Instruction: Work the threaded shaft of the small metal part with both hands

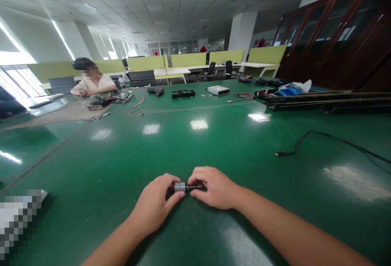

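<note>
Near the front of the green table (171,148), my left hand (157,201) grips a short silver cylinder (179,186) between thumb and fingers. A dark, ridged shaft (193,187) extends from the cylinder's right side, in line with it. My right hand (214,187) pinches this shaft, its thumb below and fingers above. The two hands face each other, with the metal piece lying level between them.
A black cable (331,136) lies at right. Across the table are a drill (156,91), a black frame (183,93), a silver box (218,90) and long dark rails (293,102). A person (94,80) sits at far left behind electronic parts (120,97).
</note>
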Available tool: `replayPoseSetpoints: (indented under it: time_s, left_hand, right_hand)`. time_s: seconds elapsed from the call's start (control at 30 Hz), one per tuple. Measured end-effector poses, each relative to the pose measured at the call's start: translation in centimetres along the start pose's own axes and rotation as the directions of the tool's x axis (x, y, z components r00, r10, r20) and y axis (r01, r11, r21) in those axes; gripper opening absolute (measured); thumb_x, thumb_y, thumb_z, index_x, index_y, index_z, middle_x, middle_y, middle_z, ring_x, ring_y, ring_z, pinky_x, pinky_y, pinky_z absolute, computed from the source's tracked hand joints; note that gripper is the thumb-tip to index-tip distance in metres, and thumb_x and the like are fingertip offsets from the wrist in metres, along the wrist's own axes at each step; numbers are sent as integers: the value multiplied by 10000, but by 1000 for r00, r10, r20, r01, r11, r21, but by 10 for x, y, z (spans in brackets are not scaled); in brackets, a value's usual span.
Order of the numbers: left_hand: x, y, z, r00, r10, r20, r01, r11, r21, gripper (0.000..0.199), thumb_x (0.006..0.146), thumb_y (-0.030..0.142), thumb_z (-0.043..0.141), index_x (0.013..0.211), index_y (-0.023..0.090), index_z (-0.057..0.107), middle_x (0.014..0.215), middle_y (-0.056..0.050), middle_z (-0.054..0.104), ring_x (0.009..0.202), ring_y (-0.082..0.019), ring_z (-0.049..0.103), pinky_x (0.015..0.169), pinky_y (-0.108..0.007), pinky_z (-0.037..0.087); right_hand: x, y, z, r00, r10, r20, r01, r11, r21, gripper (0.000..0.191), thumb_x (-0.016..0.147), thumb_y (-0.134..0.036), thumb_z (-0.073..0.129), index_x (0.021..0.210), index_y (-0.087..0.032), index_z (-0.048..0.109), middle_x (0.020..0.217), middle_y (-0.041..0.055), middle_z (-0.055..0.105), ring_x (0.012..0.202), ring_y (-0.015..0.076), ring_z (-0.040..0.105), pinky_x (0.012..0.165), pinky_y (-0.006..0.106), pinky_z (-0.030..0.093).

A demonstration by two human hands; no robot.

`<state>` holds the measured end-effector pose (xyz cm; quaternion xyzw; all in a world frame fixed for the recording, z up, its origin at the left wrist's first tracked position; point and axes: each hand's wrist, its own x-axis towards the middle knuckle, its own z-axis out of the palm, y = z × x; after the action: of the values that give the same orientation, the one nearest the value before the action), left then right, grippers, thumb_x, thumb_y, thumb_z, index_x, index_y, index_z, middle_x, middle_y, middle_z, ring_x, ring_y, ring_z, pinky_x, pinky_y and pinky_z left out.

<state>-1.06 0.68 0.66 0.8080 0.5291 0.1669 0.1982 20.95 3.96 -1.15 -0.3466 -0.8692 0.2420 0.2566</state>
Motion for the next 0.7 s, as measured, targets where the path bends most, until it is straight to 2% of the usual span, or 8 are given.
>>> replayPoseSetpoints:
  time_s: [0.7]
  left_hand:
    - [0, 0, 0, 1000, 9, -14, -9, 1000, 7, 201, 922, 370, 555, 1057, 240, 628, 956, -30, 660, 877, -216, 601, 792, -325, 450]
  right_hand:
    - [0, 0, -1, 999, 36, -33, -37, 999, -22, 119, 749, -212, 714, 858, -189, 673, 783, 0, 613, 727, 139, 566, 673, 252, 395]
